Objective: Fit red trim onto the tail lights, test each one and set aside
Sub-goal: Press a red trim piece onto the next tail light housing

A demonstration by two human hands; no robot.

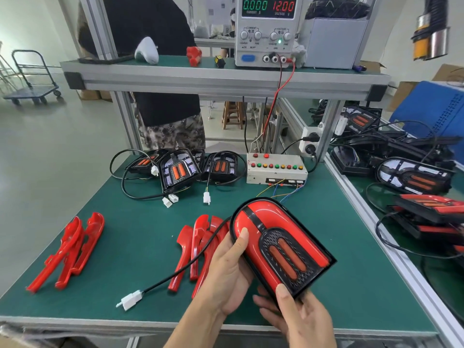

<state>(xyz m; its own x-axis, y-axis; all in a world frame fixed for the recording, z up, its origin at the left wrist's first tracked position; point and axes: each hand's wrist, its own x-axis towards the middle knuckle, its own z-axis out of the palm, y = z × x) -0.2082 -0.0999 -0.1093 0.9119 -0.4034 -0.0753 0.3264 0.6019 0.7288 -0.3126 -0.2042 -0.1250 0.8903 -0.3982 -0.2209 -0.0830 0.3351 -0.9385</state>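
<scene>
Both hands gripped the trimmed tail light point(281, 247): left hand point(231, 270), right hand point(298, 315). You needed every trim edge seated before plugging its connector point(130, 299) into the test box point(276, 169).

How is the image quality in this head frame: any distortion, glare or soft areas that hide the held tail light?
Head view: wide-angle bending bows the shelf rail and table edge; even overhead light, soft shadows; glossy streaks of glare on the tail light held by the left hand and right hand, details still readable; corners soft; power supply digits sharp.
</scene>
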